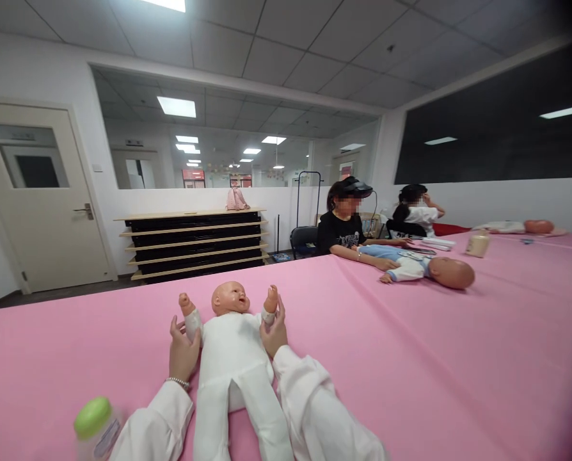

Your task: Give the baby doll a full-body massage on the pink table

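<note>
A baby doll (235, 349) with a white cloth body lies on its back in front of me, its head toward the far side and its legs toward me. My left hand (184, 351) is closed around the doll's arm on the left, below its raised plastic hand. On the other side, my right hand (274, 330) grips the doll's other arm near the wrist, fingers behind and thumb in front. Both doll forearms point upward. Part of my fingers is hidden behind the white sleeves.
A pink-covered table (363, 371) bears the doll. A green-capped bottle (96, 426) stands by my left sleeve. To the right, a person (346, 221) handles another doll (411, 262) in blue and white, near a cream bottle (476, 244). Another person (415, 211) sits farther back.
</note>
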Motion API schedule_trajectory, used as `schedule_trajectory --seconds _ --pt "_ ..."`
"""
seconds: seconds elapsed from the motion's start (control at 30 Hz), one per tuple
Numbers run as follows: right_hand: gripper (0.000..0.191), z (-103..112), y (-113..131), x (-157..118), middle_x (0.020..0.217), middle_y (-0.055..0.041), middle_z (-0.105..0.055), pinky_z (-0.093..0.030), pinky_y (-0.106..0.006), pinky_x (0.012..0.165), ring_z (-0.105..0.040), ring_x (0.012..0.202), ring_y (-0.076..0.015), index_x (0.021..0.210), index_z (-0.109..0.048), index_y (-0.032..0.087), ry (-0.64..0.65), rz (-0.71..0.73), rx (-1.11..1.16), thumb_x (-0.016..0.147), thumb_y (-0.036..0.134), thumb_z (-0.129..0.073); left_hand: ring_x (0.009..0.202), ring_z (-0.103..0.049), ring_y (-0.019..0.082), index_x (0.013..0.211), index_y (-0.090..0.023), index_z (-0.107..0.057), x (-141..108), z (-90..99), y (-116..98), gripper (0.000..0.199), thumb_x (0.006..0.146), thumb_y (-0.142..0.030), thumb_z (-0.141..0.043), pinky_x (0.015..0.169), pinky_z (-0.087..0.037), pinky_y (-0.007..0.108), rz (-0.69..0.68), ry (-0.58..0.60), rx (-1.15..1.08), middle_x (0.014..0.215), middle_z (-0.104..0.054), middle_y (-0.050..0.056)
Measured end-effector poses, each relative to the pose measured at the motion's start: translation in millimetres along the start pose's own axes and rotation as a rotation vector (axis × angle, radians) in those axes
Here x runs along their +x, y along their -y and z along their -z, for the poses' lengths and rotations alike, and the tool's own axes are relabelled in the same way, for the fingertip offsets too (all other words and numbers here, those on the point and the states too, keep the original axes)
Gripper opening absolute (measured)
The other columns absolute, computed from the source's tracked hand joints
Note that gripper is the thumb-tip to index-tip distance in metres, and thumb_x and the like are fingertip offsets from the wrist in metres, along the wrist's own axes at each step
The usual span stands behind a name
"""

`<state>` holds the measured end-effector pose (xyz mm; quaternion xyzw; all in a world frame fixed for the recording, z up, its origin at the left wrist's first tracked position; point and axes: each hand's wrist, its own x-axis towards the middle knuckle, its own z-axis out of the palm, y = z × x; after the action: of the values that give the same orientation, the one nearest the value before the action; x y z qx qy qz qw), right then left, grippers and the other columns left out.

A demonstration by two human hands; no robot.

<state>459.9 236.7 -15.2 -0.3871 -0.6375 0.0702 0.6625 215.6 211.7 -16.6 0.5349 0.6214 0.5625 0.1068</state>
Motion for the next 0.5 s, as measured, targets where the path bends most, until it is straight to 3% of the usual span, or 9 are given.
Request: schedule_trajectory --seconds 0.13,0.27,0.37,0.5 --pt "0.081 12 11 -17 0.14 -0.0176 -0.034 -0.04 -0.041 0.099 -0.04 0.126 -0.0255 0.138 -0.012 0.013 0.003 -0.082 -0.025 0.068 0.015 -0.053 0.112 -0.052 0.028 0.14 -0.015 -0.007 -20 14.5 0 0.089 0.073 -0.043 -0.056 0.083 -0.048 0.038 0.018 -0.029 -0.054 0.127 -0.045 0.018" --pt "0.067 26 25 -25 0.121 -0.0148 -0.054 -0.049 -0.039 0.087 -0.054 0.11 -0.0287 0.13 -0.033 0.013 0.051 -0.22 -0.016 0.068 0.021 -0.057 0.124 -0.04 0.03 0.129 -0.011 -0.035 -37 26.7 -2 0.066 0.073 -0.042 -0.053 0.102 -0.035 0.042 -0.103 -0.1 -0.015 0.137 -0.033 0.019" --pt "0.051 36 37 -30 0.109 -0.0115 -0.061 -0.05 -0.038 0.083 -0.056 0.105 -0.0287 0.119 -0.046 0.016 0.109 -0.256 -0.026 0.07 0.023 -0.058 0.122 -0.042 0.028 0.12 -0.013 -0.044 -49 34.6 -4 0.054 0.075 -0.042 -0.05 0.102 -0.034 0.043 -0.135 -0.06 -0.017 0.13 -0.043 0.017" --pt "0.039 47 49 -46 0.099 -0.0058 -0.062 -0.049 -0.035 0.083 -0.058 0.098 -0.0227 0.111 -0.05 0.019 0.161 -0.268 -0.041 0.072 0.025 -0.054 0.112 -0.049 0.025 0.118 -0.015 -0.046 -68 44.2 -9 0.055 0.073 -0.045 -0.053 0.097 -0.039 0.04 -0.084 0.029 -0.068 0.118 -0.052 0.013"
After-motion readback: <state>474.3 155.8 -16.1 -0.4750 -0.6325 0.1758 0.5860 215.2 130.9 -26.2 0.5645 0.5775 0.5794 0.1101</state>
